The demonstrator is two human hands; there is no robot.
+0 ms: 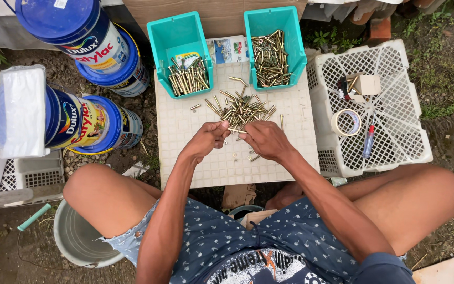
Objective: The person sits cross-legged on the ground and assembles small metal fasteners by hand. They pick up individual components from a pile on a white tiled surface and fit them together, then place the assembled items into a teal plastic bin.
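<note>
Brass-coloured bolt (236, 130), slim, lying level between both hands. Left hand (208, 138) pinching one end, fingers curled. Right hand (265, 139) gripping other end, above loose bolt pile (243, 109).

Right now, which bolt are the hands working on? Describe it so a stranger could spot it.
Start at the white gridded board in front of the person. Below the loose pile of brass-coloured bolts, the left hand and right hand meet. The bolt spans their fingertips, the only one lifted off the board.
</note>
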